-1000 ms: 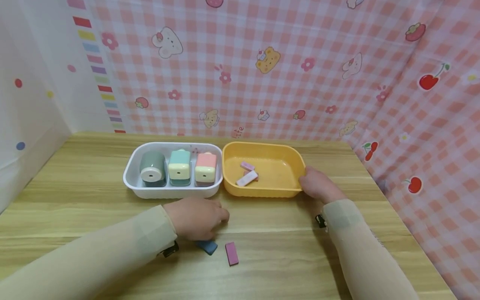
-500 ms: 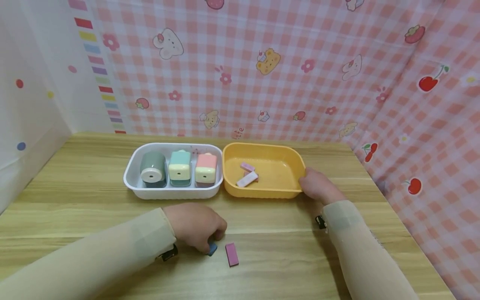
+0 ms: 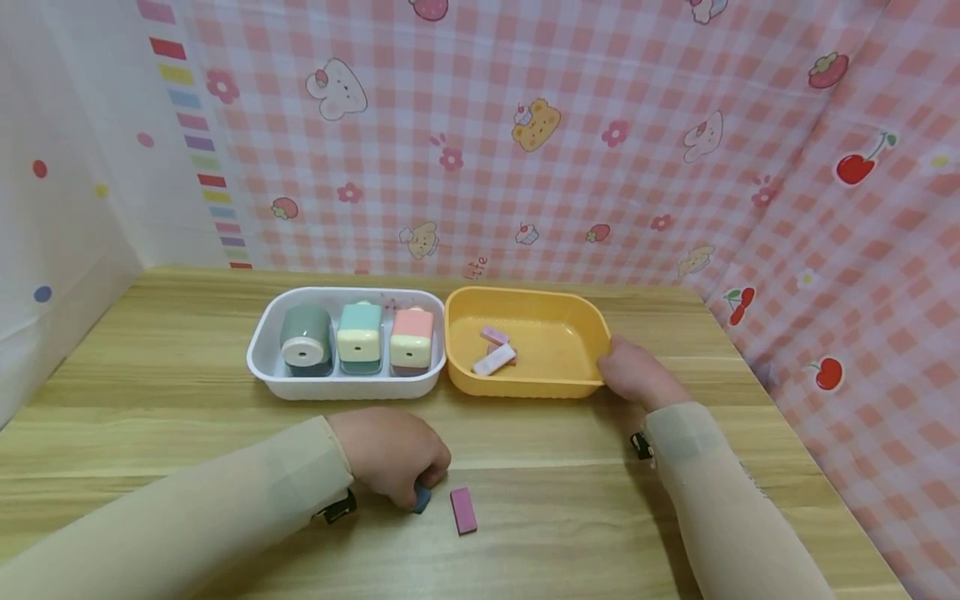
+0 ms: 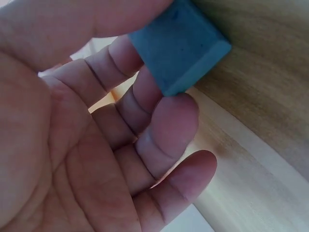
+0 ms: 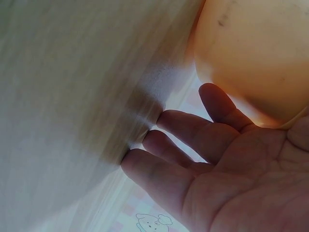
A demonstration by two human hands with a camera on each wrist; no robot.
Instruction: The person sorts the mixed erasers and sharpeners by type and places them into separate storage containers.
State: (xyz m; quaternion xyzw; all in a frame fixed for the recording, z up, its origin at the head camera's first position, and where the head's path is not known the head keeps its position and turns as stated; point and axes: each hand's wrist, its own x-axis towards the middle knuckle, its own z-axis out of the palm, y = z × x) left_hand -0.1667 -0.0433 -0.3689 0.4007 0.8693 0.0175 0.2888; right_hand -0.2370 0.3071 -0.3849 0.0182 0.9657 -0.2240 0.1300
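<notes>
My left hand (image 3: pixel 393 454) pinches a blue eraser (image 4: pixel 181 46) between thumb and fingers, low over the wooden table. In the head view only one end of that eraser shows below the fingertips. Just right of it, a dark pink eraser (image 3: pixel 463 511) lies flat on the table. My right hand (image 3: pixel 637 371) holds the right end of a yellow plastic bin (image 3: pixel 525 387) at its rim; in the right wrist view its fingers (image 5: pixel 159 176) extend down outside the bin wall, and the thumb is hidden. Several small erasers, among them a white one (image 3: pixel 494 359), lie inside the bin's left part.
Touching the yellow bin on its left stands a white divided tray (image 3: pixel 345 387). It holds a grey-green sharpener (image 3: pixel 306 333), a mint one (image 3: pixel 359 335) and a pink one (image 3: pixel 412 337). Behind the table (image 3: pixel 555 500) hangs a checked cloth (image 3: pixel 487 183).
My left hand has lowered onto the blue eraser, and its fingers have taken hold of it. The right hand and the bin have stayed in place.
</notes>
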